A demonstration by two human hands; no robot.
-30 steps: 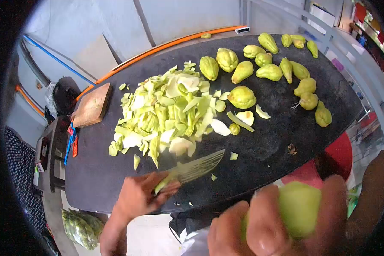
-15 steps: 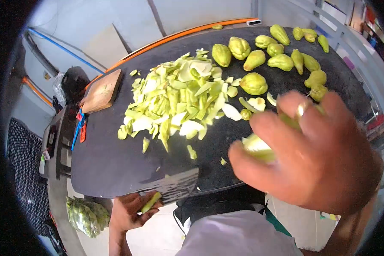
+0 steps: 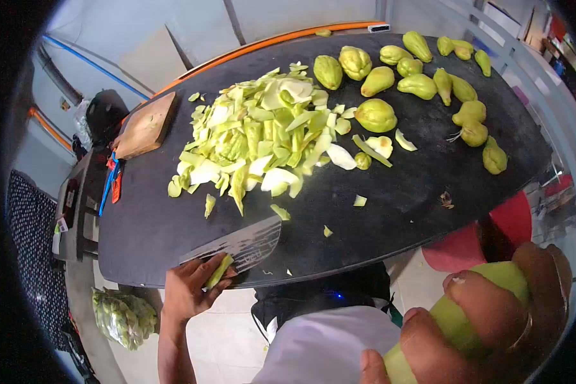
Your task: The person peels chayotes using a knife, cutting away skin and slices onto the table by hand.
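In my left hand [image 3: 189, 285] is a broad knife; its wet blade [image 3: 253, 246] lies over the table's near edge, pointing right. A green strip of chayote [image 3: 219, 271] sits by the same hand's fingers, against the knife. At the lower right, close to the camera, my right hand [image 3: 493, 313] is wrapped around a pale green chayote [image 3: 502, 278], out past the table edge. A large heap of cut chayote pieces [image 3: 262, 131] covers the middle of the dark table [image 3: 365, 233]. Whole chayotes [image 3: 376, 115] stand at the back right.
A wooden board [image 3: 146, 127] rests at the table's left end, near blue and red handles [image 3: 115, 182]. Below, a plastic bag of green produce [image 3: 125, 317] lies on the floor. Something red and round [image 3: 480, 237] is under the right edge. A metal railing [image 3: 525, 80] borders the right.
My right hand has moved from above the table down past its near right edge, with a chayote in it. The left hand still holds the knife, its blade tilted up more.
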